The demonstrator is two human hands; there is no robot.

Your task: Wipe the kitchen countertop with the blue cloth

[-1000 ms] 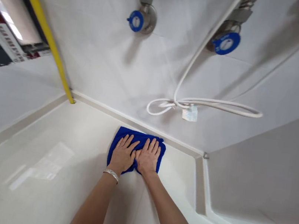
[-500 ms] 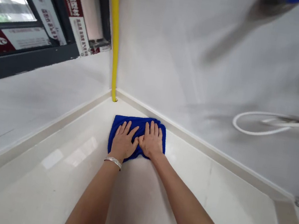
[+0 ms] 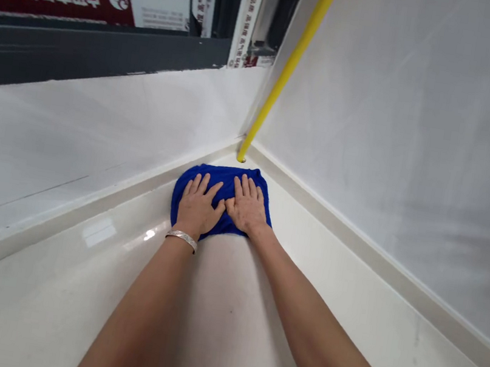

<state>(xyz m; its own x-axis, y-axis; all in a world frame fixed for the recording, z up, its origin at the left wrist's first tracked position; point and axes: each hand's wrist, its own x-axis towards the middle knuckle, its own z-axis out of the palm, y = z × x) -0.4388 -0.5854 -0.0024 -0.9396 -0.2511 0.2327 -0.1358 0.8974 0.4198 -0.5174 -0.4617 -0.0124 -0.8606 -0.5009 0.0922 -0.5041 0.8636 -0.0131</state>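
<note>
A folded blue cloth point(image 3: 225, 181) lies flat on the cream countertop point(image 3: 284, 287), pushed into the corner where two white walls meet. My left hand point(image 3: 197, 206) presses down on the cloth's left half with its fingers stretched out. A silver bangle point(image 3: 181, 238) circles that wrist. My right hand point(image 3: 246, 205) lies flat beside it on the right half, fingers spread, thumbs almost touching.
A yellow pipe point(image 3: 287, 70) rises from the counter corner just behind the cloth. A raised cream rim point(image 3: 356, 240) runs along both walls. A dark window frame point(image 3: 90, 50) with red and white stickers sits above the left wall.
Both hands have slid the blue cloth leftward along the back wall into the corner by the yellow pipe. The white cable and blue valves have left the view.
</note>
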